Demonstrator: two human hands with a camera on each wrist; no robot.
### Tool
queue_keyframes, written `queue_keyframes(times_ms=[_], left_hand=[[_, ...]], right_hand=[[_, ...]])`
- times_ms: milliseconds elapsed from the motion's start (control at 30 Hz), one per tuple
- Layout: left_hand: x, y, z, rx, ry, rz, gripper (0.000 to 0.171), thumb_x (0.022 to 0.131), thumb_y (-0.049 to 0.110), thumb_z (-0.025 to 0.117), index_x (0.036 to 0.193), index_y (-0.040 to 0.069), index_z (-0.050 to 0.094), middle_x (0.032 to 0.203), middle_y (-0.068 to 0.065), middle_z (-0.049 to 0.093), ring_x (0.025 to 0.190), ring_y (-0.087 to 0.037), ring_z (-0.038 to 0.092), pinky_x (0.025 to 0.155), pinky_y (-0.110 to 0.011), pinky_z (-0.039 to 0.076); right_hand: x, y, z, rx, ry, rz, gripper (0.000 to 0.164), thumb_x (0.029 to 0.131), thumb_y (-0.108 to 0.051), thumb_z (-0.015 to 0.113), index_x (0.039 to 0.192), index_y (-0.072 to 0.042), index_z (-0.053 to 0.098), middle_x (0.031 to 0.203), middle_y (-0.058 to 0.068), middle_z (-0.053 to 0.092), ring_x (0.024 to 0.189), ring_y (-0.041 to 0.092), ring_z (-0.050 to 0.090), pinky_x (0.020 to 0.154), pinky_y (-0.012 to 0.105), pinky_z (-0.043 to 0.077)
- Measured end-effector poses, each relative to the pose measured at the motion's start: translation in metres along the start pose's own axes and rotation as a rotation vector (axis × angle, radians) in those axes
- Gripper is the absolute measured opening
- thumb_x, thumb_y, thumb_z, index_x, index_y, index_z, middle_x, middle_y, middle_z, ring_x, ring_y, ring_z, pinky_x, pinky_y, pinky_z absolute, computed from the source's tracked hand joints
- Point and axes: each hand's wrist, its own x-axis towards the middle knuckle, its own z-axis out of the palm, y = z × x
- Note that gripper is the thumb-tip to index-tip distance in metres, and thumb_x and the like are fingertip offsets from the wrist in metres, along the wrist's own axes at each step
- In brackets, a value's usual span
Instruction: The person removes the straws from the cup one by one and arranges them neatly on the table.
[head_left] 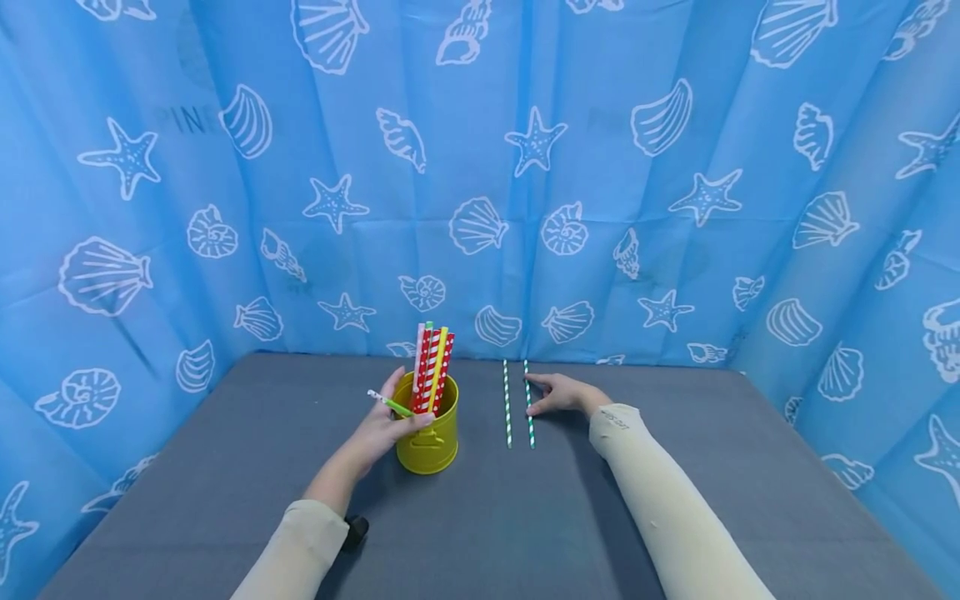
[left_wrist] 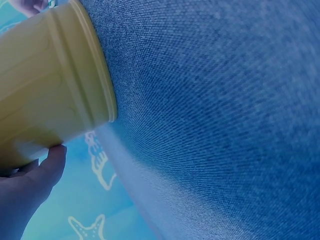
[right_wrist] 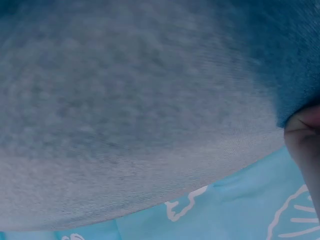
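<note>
My left hand (head_left: 386, 429) holds a small yellow bucket (head_left: 427, 454) by its side, thumb at the front of the rim and fingers round the far side. Paper straws (head_left: 435, 367) stand in it, red with white patterns, plain yellow and pale ones, while a green-and-white straw (head_left: 390, 403) leans out to the left. In the left wrist view the bucket (left_wrist: 50, 75) is upright on the cloth, seen sideways. My right hand (head_left: 562, 394) touches a green-striped straw (head_left: 528, 417) lying on the table, index fingertip and thumb spread apart along it. A second green-striped straw (head_left: 507, 408) lies parallel to its left.
Grey cloth covers the table (head_left: 525, 525). A blue curtain (head_left: 480, 167) printed with white shells and starfish hangs along the back and sides. Beside the left wrist shows a black object (head_left: 356, 532), partly hidden by the sleeve.
</note>
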Motion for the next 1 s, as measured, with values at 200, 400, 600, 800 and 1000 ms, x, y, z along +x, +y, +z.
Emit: queue_keyframes(times_ms=[200, 400, 600, 800, 1000], left_hand=[[0.003, -0.004, -0.001, 0.009, 0.015, -0.012, 0.090, 0.091, 0.025, 0.068, 0.156, 0.021, 0.005, 0.158, -0.018, 0.011, 0.141, -0.042, 0.015, 0.109, -0.060, 0.026], [0.004, -0.004, 0.000, 0.020, 0.013, 0.000, 0.091, 0.091, 0.027, 0.069, 0.156, 0.019, 0.006, 0.158, -0.019, 0.012, 0.141, -0.042, 0.015, 0.109, -0.061, 0.025], [0.005, -0.007, -0.003, 0.059, -0.003, 0.038, 0.091, 0.091, 0.029, 0.070, 0.155, 0.017, 0.007, 0.157, -0.019, 0.015, 0.141, -0.040, 0.018, 0.109, -0.058, 0.029], [0.008, -0.010, -0.006, 0.094, -0.012, 0.072, 0.090, 0.089, 0.028, 0.072, 0.154, 0.016, 0.011, 0.155, -0.017, 0.020, 0.141, -0.038, 0.020, 0.109, -0.059, 0.028], [0.009, -0.011, -0.004, 0.112, -0.008, 0.092, 0.096, 0.085, 0.026, 0.077, 0.154, 0.014, 0.012, 0.154, -0.017, 0.024, 0.140, -0.038, 0.023, 0.109, -0.060, 0.026]], right_hand=[[-0.003, 0.002, 0.003, 0.068, 0.010, -0.007, 0.078, 0.090, -0.025, 0.071, 0.153, -0.007, 0.028, 0.131, 0.026, 0.047, 0.114, 0.035, 0.046, 0.095, 0.047, 0.040], [-0.012, 0.001, 0.003, 0.149, 0.010, -0.034, 0.070, 0.097, -0.024, 0.060, 0.152, 0.000, 0.024, 0.142, 0.033, 0.038, 0.125, 0.043, 0.045, 0.098, 0.051, 0.043], [-0.028, -0.017, -0.003, 0.273, 0.136, -0.083, 0.061, 0.100, -0.026, 0.054, 0.151, -0.002, 0.030, 0.130, 0.027, 0.051, 0.119, 0.043, 0.051, 0.091, 0.054, 0.046], [-0.047, -0.051, 0.005, 0.512, 0.287, -0.305, 0.051, 0.099, -0.017, 0.056, 0.144, 0.003, 0.041, 0.128, 0.027, 0.052, 0.115, 0.040, 0.054, 0.090, 0.046, 0.048], [-0.058, -0.086, 0.024, 0.596, 0.247, -0.481, 0.047, 0.096, -0.011, 0.060, 0.139, 0.004, 0.047, 0.127, 0.027, 0.056, 0.115, 0.030, 0.058, 0.094, 0.036, 0.050]])
